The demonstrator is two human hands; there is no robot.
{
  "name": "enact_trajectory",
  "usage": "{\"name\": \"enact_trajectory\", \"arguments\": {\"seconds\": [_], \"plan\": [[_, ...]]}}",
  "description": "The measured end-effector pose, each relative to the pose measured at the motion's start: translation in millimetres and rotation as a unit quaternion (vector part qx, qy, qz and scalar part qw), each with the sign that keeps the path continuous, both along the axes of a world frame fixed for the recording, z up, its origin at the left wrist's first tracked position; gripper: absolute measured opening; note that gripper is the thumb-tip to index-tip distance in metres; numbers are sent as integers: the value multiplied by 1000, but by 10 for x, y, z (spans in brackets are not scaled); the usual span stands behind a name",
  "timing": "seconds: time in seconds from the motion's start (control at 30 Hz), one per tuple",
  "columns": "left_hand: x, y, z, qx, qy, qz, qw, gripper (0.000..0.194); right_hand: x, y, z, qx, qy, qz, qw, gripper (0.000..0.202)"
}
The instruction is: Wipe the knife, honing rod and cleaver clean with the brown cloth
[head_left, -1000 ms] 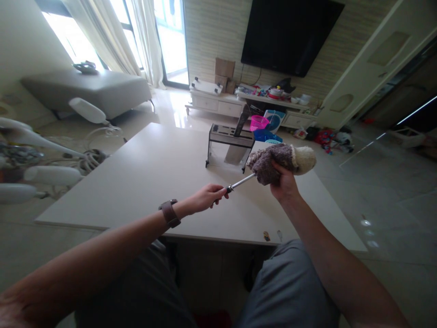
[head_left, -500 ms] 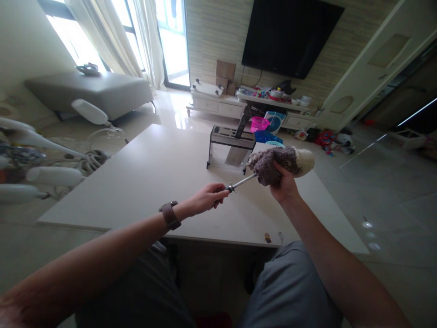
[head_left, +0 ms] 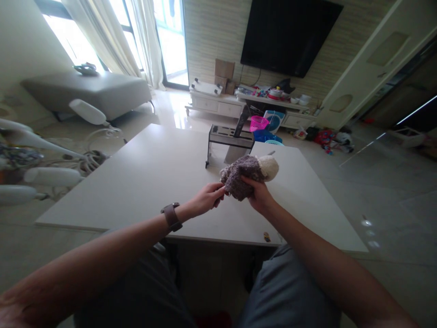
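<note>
Near the middle of the white table (head_left: 136, 182), my left hand (head_left: 209, 198) is closed on the handle of a metal rod (head_left: 271, 153); only the rod's tip shows past the cloth. My right hand (head_left: 257, 193) grips a fluffy brown and cream cloth (head_left: 244, 173) wrapped around the rod, close beside my left hand. Just behind the cloth stands a clear-sided knife block (head_left: 231, 136) with a dark handle sticking up from its slotted top.
A small yellow and dark item (head_left: 266, 237) lies by the table's front edge. White lamp-like parts and cables (head_left: 92, 161) are left of the table. Beyond it are a pink basket (head_left: 258, 123) and a low white cabinet (head_left: 211, 105).
My right hand has slid the cloth down and left along the rod to my left hand. The shaft near the handle is now covered and the far tip shows.
</note>
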State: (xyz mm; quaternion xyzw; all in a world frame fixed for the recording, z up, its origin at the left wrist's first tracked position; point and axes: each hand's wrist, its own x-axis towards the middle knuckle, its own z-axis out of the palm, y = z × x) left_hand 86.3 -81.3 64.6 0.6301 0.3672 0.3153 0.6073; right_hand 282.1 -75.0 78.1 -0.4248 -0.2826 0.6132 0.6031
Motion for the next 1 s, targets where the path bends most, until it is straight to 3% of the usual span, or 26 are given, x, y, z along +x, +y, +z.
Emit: {"name": "enact_trajectory", "arguments": {"seconds": [0.23, 0.47, 1.0], "plan": [[-39, 23, -41, 8, 37, -22, 999, 41, -118, -21, -71, -14, -14, -59, 998, 49], [-29, -7, 12, 46, 56, 21, 997, 35, -116, -1, -84, 15, -28, -87, 996, 52], [-24, 31, -8, 14, 86, -14, 996, 29, 222, 190, 12, 59, -44, -122, 990, 46]]}}
